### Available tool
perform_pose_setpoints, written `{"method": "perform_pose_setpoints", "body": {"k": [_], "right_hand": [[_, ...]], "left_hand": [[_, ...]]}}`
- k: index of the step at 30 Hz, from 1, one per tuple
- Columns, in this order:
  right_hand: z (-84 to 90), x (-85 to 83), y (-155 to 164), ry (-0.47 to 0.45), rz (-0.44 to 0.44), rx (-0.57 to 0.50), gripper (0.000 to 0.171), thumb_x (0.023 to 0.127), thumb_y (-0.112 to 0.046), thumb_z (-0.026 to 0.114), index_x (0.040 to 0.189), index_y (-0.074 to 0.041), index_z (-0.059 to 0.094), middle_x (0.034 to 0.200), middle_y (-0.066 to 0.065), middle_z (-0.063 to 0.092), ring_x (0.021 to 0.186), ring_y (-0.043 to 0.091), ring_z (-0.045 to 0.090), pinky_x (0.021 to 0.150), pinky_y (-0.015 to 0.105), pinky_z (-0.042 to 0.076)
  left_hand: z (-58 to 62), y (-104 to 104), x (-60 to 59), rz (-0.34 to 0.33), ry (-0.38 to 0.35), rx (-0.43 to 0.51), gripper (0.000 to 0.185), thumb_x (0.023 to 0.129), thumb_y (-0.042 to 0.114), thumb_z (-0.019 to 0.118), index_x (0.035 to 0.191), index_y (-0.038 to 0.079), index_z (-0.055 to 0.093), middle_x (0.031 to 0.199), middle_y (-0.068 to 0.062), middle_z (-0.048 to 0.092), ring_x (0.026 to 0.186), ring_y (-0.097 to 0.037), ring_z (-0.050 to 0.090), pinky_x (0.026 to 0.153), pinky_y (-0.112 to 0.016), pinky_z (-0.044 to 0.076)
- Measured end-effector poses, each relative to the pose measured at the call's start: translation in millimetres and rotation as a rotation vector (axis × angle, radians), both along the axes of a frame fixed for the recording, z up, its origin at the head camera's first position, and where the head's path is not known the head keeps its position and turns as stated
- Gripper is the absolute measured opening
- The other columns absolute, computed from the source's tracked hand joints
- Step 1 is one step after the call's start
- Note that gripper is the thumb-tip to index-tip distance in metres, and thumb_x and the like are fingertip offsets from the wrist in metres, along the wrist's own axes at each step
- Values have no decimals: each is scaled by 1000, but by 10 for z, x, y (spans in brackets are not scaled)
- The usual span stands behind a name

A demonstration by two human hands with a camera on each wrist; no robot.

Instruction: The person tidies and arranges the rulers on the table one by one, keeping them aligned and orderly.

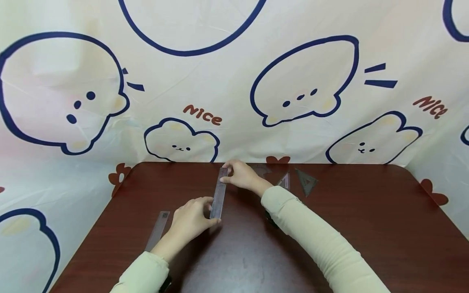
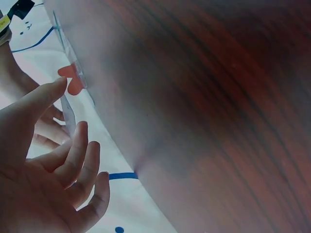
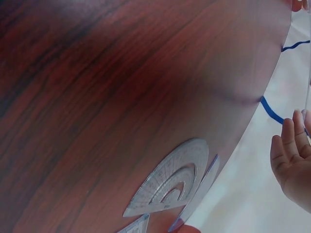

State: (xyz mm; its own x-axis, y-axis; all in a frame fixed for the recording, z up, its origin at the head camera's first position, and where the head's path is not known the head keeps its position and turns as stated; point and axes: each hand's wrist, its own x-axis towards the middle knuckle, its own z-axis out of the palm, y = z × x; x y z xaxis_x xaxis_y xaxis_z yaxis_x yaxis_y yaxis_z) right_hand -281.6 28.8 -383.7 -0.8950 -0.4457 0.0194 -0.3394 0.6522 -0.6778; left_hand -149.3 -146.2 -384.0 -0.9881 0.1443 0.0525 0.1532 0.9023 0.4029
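Ruler (image 1: 219, 193) held at both ends, two-hand grip

Clear straight ruler sits mid-table in the head view, long axis running away from the person, far end leaning slightly right. Looks raised off the table (image 1: 366, 228); exact gap can't be told.

Left hand (image 1: 188, 217): thumb and fingers grasping the near end, thumb at the bottom corner, forefinger higher on the left edge. Remaining fingers loosely bent in the left wrist view.

Right hand (image 1: 242, 175): thumb and fingers pinching the far end, near the table's back edge. Only partly in frame in the right wrist view, so the grasp reads best from the head view.

Second ruler (image 1: 157, 231) lies flat left of the left forearm, near end hidden behind it.

Right of the right hand, near the back edge: dark green set square (image 1: 306, 182) flat on the table, point toward the person; clear triangle (image 1: 285, 181) just left of it, partly hidden by the right forearm. Protractor (image 3: 170, 182) lies flat, with a purple-edged clear piece (image 3: 195, 198) right beside it, shape unclear.

Patterned cloth (image 1: 234, 81) hangs behind the table. Pale sleeves (image 1: 311, 240) on both arms.
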Motion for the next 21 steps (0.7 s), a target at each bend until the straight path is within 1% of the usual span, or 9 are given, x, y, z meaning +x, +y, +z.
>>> {"method": "perform_pose_setpoints", "body": {"k": [3, 7, 11, 16, 21], "right_hand": [[-1, 32, -24, -4, 10, 9, 44, 90, -32, 75, 126, -10, 63, 99, 2, 56, 79, 17, 52, 69, 31, 43], [0, 71, -38, -7, 27, 25, 44, 90, -32, 75, 126, -10, 63, 97, 1, 56, 80, 17, 53, 69, 30, 44], [-12, 124, -56, -14, 50, 43, 44, 91, -32, 75, 127, -10, 64, 97, 0, 57, 81, 15, 54, 71, 29, 45], [-46, 200, -108, -21, 88, 54, 43, 91, -31, 74, 127, -9, 64, 96, 0, 58, 76, 14, 52, 70, 28, 44], [-81, 275, -183, -4, 121, 82, 42, 91, -32, 74, 125, -10, 65, 96, -3, 58, 79, 13, 54, 74, 28, 45]], "left_hand": [[12, -28, 50, -9, 2, -16, 59, 73, 39, 88, 122, 13, 69, 86, 14, 63, 77, -9, 57, 61, -37, 46], [17, -61, 101, -11, -6, -28, 58, 73, 40, 87, 121, 13, 69, 81, 17, 59, 69, -7, 52, 57, -33, 43], [4, -95, 151, -10, -24, -31, 59, 73, 40, 87, 122, 12, 69, 79, 18, 57, 62, -6, 48, 54, -31, 41], [-12, -157, 267, -14, -38, -32, 59, 72, 39, 88, 120, 11, 69, 77, 17, 56, 60, -7, 46, 54, -31, 40], [-11, -227, 381, -8, -53, -33, 60, 71, 39, 88, 121, 11, 69, 77, 18, 57, 58, -6, 44, 52, -31, 39]]}}
